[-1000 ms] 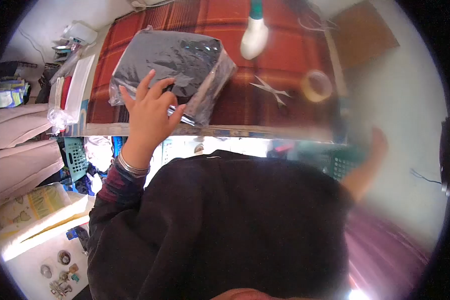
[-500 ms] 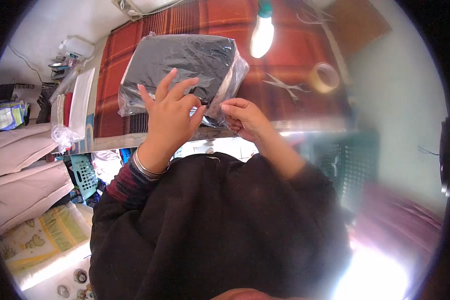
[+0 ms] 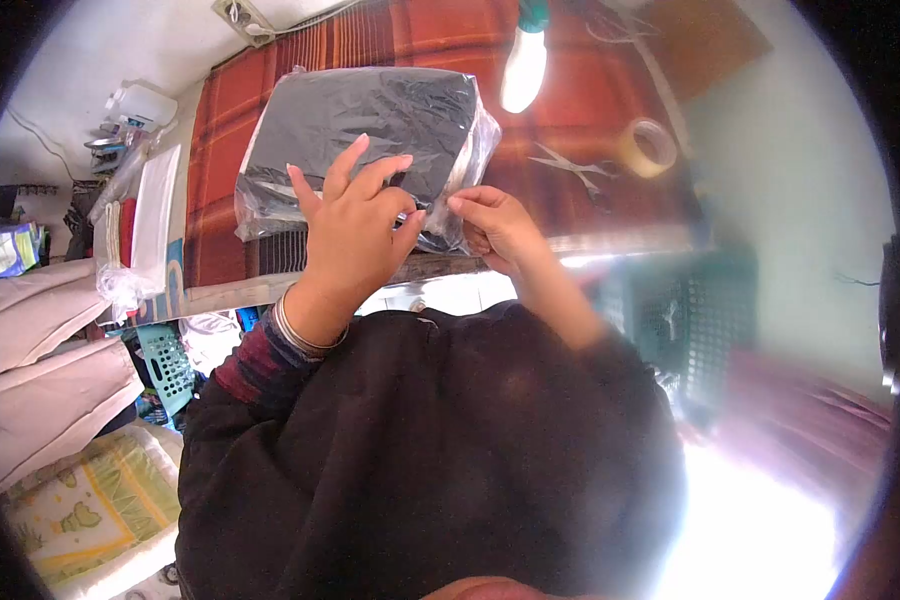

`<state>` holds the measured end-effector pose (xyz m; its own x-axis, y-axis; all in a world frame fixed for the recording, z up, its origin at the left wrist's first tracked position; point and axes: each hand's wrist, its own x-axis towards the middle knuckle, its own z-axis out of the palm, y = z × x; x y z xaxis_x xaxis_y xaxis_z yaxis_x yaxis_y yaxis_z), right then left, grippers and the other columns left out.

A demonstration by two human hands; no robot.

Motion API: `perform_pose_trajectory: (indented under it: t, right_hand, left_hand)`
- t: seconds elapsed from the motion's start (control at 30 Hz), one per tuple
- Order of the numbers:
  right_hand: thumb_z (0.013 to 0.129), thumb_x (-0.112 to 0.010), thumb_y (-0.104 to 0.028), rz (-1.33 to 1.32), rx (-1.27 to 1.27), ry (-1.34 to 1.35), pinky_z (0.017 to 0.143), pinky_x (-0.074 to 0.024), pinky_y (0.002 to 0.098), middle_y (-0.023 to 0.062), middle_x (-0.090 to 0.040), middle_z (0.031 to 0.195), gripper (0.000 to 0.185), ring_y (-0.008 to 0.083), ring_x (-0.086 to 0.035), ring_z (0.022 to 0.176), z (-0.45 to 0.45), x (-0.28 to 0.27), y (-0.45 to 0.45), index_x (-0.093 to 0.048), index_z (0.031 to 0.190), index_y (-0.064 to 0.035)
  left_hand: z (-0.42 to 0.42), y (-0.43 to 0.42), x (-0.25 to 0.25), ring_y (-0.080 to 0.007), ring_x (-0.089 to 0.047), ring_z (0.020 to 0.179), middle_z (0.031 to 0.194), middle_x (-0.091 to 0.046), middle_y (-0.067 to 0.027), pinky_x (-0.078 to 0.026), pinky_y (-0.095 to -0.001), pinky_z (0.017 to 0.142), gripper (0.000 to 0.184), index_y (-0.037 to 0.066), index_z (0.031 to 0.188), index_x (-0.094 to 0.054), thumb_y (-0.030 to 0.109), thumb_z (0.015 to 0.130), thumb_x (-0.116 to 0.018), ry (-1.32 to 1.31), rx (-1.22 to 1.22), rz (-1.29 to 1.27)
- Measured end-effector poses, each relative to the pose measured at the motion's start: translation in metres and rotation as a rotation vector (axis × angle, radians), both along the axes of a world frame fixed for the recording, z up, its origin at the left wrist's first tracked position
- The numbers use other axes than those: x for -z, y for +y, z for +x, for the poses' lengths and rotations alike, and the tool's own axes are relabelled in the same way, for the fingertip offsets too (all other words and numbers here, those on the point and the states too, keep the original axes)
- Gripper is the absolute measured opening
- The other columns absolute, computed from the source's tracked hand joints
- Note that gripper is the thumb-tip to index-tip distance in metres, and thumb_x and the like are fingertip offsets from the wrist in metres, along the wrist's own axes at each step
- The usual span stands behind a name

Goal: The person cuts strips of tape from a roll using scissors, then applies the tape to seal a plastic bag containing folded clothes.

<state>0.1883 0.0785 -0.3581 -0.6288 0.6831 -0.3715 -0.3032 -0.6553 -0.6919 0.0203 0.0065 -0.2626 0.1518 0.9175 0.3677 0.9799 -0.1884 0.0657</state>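
Note:
A dark, folded-looking item (image 3: pixel 370 105) lies inside a clear plastic bag (image 3: pixel 482 140) on the table. Over the near side of the bag is my left hand (image 3: pixel 355 235), thumb and index finger pinched together on the plastic, the other fingers spread above it. My right hand (image 3: pixel 500 228) pinches the bag's near right corner between thumb and forefinger, its remaining fingers curled in. A small gap separates the two pinches. The exact fold of plastic in each hand is hard to make out.
Scissors (image 3: pixel 574 170) lie half open to the right, beside a roll of tape (image 3: pixel 648 148). A white bottle with a green cap (image 3: pixel 525 70) is farther back. A plaid cloth (image 3: pixel 230 130) covers the table. Folded fabrics (image 3: pixel 157 215) line its left edge; a green crate (image 3: pixel 710 320) stands below right.
Both hands have shifted slightly right relative to the bag's dark contents, keeping their pinches. The view has tilted a little; the bag stays in about the same place.

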Motion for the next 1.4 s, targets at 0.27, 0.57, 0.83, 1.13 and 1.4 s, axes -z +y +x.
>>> perform_pose_trajectory:
  t: [0.27,0.57,0.83,1.13,1.4]
  right_hand:
    - [0.082,-0.073,-0.008,-0.036,0.166,-0.018,0.056,-0.0466,0.0221,0.0055,-0.066,0.08,0.016,0.0097,-0.061,0.068,-0.005,0.014,-0.004,-0.065,0.093,0.0001]
    - [0.075,-0.079,-0.014,0.497,0.234,-0.345,0.053,-0.0389,0.0219,-0.0027,-0.057,0.071,0.027,0.0057,-0.049,0.062,-0.009,0.024,-0.002,-0.064,0.094,-0.0021]
    - [0.066,-0.086,-0.025,0.746,0.459,-0.601,0.057,-0.0364,0.0236,-0.0019,-0.044,0.069,0.045,0.0078,-0.041,0.065,0.012,0.04,0.022,-0.052,0.088,-0.0047]
    - [0.066,-0.083,-0.039,1.067,0.302,-0.566,0.078,-0.046,0.0354,0.0126,-0.054,0.097,0.059,0.0259,-0.056,0.088,0.026,0.05,0.058,-0.054,0.103,-0.0017]
    - [0.075,-0.066,-0.064,1.776,0.699,-0.424,0.103,-0.0338,0.0399,0.019,-0.051,0.126,0.084,0.0326,-0.049,0.116,-0.032,0.007,0.109,-0.05,0.127,0.0009]
  left_hand:
    - [0.003,0.002,-0.002,-0.0255,-0.034,0.134,0.122,-0.057,0.0079,0.0,-0.0715,0.102,0.012,0.019,0.071,-0.063,0.025,0.073,-0.073,0.006,0.013,0.007]
    - [0.02,0.016,0.003,-0.0264,-0.033,0.134,0.117,-0.057,0.0032,0.005,-0.0718,0.101,0.033,0.015,0.079,-0.063,0.046,0.07,-0.072,0.16,-0.067,0.042]
    - [0.038,0.024,0.007,-0.0269,-0.032,0.134,0.14,-0.041,-0.0033,-0.001,-0.0727,0.1,0.062,0.022,0.124,-0.053,0.038,0.068,-0.074,0.161,-0.197,0.038]
    - [0.026,0.009,0.005,-0.0273,-0.034,0.133,0.143,-0.039,-0.0061,-0.006,-0.07,0.102,0.067,0.023,0.135,-0.048,0.032,0.072,-0.071,0.028,-0.281,0.014]
    - [-0.11,-0.052,0.082,-0.0329,-0.036,0.133,0.144,-0.039,-0.0151,-0.024,-0.0576,0.106,0.072,0.007,0.139,-0.039,0.035,0.08,-0.069,-0.849,-0.339,0.181]
